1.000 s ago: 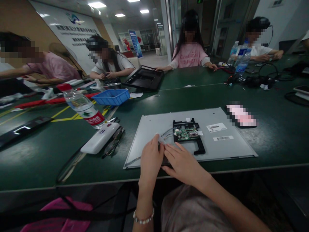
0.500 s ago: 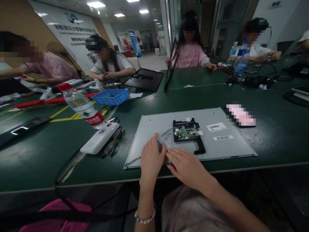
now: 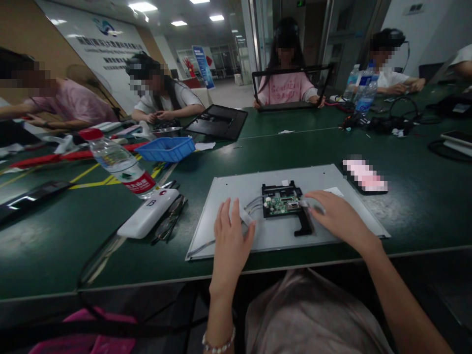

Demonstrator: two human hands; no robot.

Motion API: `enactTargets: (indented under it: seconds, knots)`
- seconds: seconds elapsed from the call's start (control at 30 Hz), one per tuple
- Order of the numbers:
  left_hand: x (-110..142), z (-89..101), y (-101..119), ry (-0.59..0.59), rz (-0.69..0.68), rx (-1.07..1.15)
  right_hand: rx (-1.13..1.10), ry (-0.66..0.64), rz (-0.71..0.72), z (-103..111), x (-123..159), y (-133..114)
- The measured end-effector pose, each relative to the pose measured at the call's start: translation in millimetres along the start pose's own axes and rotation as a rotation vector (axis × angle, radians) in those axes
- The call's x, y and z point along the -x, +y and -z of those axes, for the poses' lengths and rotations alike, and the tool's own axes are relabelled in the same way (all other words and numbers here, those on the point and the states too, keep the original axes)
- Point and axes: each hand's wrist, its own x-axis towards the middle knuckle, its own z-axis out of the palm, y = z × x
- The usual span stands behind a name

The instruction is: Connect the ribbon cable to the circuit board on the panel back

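A pale metal-backed panel, like the rear of a display, lies flat before me. A black bracket with a green circuit board sits on it, thin grey wires running left from the board. My left hand rests over the panel's left part, fingers apart. Between its thumb and forefinger lies a whitish translucent strip over the wires. At the board's right edge, my right hand has thumb and forefinger bent around a small pale strip of tape; its fingertips are slightly blurred.
Left are a tilted water bottle, white power bank, eyeglasses and blue tray. A phone lies beside the panel's right corner. Across the table a person holds up a black frame; other people sit around.
My right hand has left my left hand and moved right to the board's edge. My left fingers have spread. The person opposite has lifted a black frame and turned it face-on.
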Motion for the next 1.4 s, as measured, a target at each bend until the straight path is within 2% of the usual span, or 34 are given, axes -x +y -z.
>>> enactTargets:
  seconds: [0.1, 0.3, 0.4, 0.6, 0.7, 0.8, 1.0, 1.2, 1.4]
  knots:
    - [0.8, 5.1, 4.0, 0.013, -0.061, 0.003, 0.012, -0.056, 0.034, -1.0, -2.1, 1.3]
    - [2.2, 6.7, 2.5, -0.053, -0.169, 0.060, 0.124, -0.055, 0.037, -3.4, -6.2, -1.0]
    - [3.1, 3.9, -0.9, -0.083, -0.151, 0.068, 0.193, -0.057, 0.049, -1.8, -6.5, 0.2]
    - [3.8, 3.1, -2.3, -0.116, -0.080, 0.061, 0.312, 0.097, -0.053, 1.9, -0.3, 8.8]
    - [1.9, 4.8, -0.8, -0.147, -0.067, 0.049, 0.335, 0.066, -0.084, -1.2, 3.3, 14.8]
    - [-1.2, 7.8, 1.4, -0.162, -0.064, 0.010, 0.318, 0.051, -0.111, -5.4, 6.2, 18.3]
    - [-8.2, 18.3, 7.0, -0.262, -0.111, -0.110, 0.186, 0.136, -0.172, -8.0, 10.1, 20.3]
    - [-12.8, 23.5, 12.7, -0.317, -0.143, -0.192, 0.114, 0.120, -0.183, -11.9, 12.4, 23.8]
    - [-15.1, 27.1, 11.2, -0.354, -0.141, -0.161, 0.076, 0.123, -0.181, -12.6, 13.6, 23.8]
